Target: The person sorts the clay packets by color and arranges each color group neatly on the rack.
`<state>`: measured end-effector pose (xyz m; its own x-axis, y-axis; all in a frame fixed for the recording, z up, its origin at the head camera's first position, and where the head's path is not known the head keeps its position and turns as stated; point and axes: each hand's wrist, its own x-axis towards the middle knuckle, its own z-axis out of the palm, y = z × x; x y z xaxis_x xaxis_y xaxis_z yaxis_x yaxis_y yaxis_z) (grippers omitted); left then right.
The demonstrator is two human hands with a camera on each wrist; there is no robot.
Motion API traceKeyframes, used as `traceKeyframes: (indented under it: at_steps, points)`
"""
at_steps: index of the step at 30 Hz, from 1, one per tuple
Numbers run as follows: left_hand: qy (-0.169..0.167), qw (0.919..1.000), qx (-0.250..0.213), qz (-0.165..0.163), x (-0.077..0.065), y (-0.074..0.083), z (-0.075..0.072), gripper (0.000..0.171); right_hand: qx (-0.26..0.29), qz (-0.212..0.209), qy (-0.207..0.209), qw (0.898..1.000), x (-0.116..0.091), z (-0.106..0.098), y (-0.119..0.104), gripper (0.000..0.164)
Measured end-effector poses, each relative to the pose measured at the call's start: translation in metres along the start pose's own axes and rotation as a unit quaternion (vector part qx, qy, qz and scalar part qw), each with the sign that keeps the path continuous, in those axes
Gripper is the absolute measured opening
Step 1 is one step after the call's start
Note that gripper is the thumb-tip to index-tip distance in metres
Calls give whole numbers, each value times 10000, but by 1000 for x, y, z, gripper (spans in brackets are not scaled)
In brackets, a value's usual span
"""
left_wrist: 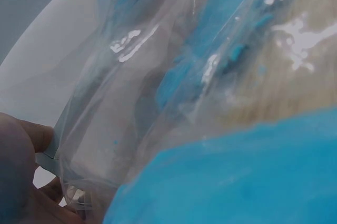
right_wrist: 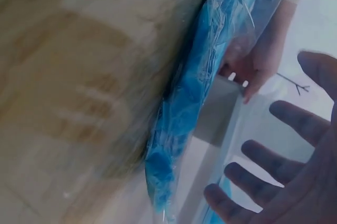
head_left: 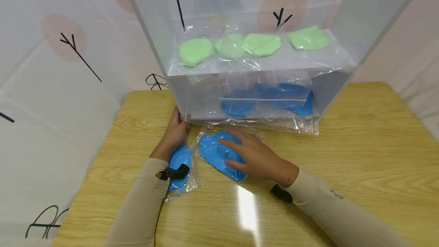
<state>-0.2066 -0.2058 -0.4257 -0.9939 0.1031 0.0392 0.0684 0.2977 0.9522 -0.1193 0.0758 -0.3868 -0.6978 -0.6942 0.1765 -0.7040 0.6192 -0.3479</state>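
Observation:
My left hand [head_left: 175, 132] grips the lower left corner of a white two-tier shelf [head_left: 377, 10], thumb and fingers on either side of the panel in the left wrist view. Under that wrist lies a clear bag of flattened blue clay-like material [head_left: 181, 157]. A second bag of blue material [head_left: 214, 151] lies on the table in front of the shelf. Above its right part hovers my right hand [head_left: 260, 157]; its fingers [right_wrist: 297, 121] are spread and hold nothing in the right wrist view. Which blue bag fills the left wrist view's foreground, I cannot tell.
Several bagged pale green pieces [head_left: 195, 52] sit on the upper tier, their plastic hanging over its front. Bagged blue pieces [head_left: 236, 106] occupy the lower tier. Beneath is a wood-grain table [head_left: 360, 155]; a patterned cloth [head_left: 68, 106] hangs behind and at the left.

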Motion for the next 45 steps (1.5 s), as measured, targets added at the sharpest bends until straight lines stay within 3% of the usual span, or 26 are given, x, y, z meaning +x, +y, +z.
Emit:
traceKeyframes:
  at_steps: [10, 21, 45]
  points:
    - [-37, 9999, -90, 35, -2, -2, 0, 57, -243, 47, -714, 9971, -6, 3, 1, 81]
    - [16, 10000, -13, -17, -2, -1, -3, 56, -47, 121, -1186, 9929, -8, 5, 1, 90]
    - [-25, 10000, -57, -37, -1, 0, 1, 56, 27, 247, -1545, 9877, -11, 8, 3, 87]
